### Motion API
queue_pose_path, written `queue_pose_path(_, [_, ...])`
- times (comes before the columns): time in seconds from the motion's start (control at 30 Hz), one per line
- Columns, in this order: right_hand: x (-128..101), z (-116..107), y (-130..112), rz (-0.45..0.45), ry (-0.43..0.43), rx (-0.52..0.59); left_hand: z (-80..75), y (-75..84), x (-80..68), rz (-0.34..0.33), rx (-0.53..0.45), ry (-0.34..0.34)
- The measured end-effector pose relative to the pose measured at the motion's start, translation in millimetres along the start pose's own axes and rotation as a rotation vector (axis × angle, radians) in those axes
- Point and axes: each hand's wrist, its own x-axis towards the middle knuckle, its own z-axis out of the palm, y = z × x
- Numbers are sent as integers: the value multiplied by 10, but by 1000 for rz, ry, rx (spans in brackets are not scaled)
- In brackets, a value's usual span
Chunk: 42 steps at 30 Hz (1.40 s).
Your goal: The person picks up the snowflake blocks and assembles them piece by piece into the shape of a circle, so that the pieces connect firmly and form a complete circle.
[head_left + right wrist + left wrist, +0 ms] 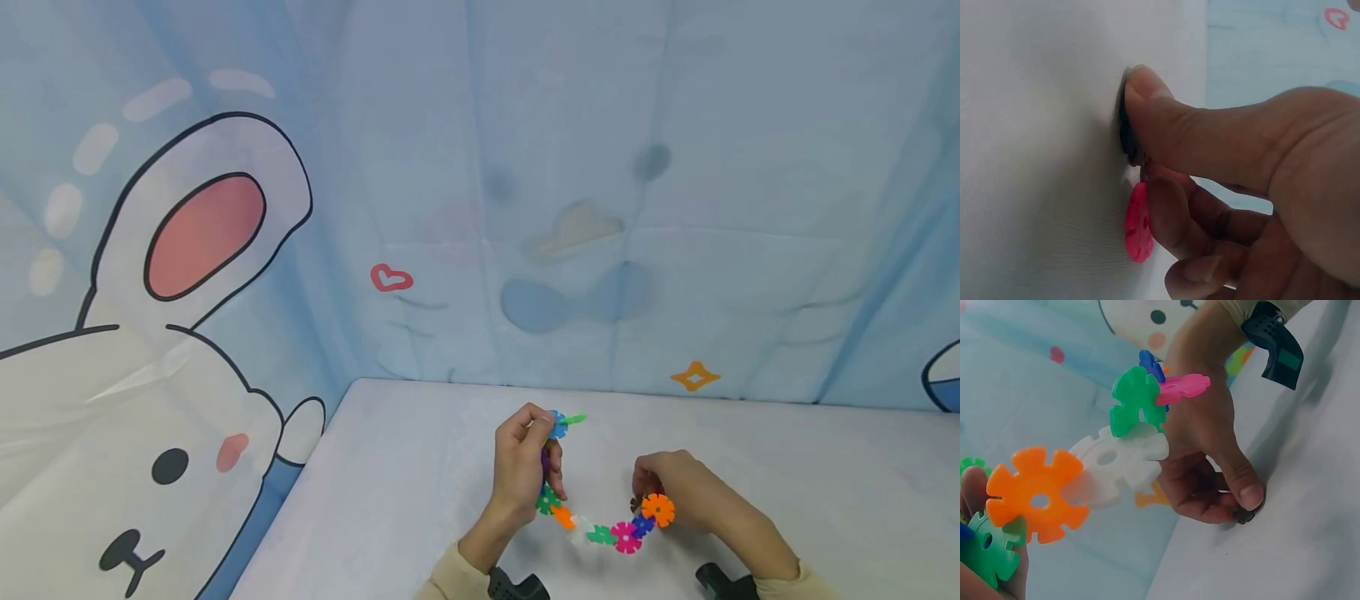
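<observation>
My left hand (519,462) grips one end of a curved chain of plastic snowflake discs, with a blue disc (558,425) and a light green disc (574,419) sticking out past its fingertips. From there the chain runs through a green, an orange disc (1038,497), a white disc (1113,464), another green disc (1135,400), pink and dark blue. Its far end, an orange disc (658,510), overlaps my right hand (686,492) in the head view. Close over the tabletop, the right thumb and fingers pinch a dark disc (1126,128). A pink disc (1139,223) sits right beside it.
A white-covered table (405,500) lies under both hands. Behind it hangs a pale blue curtain (600,167) with printed shapes, and a large printed bunny (112,408) fills the left side. Dark wrist devices (519,585) show at both sleeves.
</observation>
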Motion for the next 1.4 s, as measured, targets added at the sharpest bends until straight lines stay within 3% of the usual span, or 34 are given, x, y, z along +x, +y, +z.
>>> queue_pose_path(0.1, [-7,-2,13,1,11,6,8,15,-8,-1,6,-8])
queue_pose_path(0.23, [-34,-62,11,-26,89,74,15,35,-15,-3,10,-9])
queue_pose_path(0.43, [-156,-258,-71,-132,281,362,19,63,-22,-4,-7,-18])
queue_pose_path(0.63, [-325,-422,-258,-205,386,649,34,79,-28,-16,-9,-31])
queue_pose_path(0.93, [-486,-456,-486,-268,468,695,95,122,-63,40,31,-75])
queue_pose_path(1.4, [-529,-458,-581,-335,488,697,134,177,-104,100,65,-112])
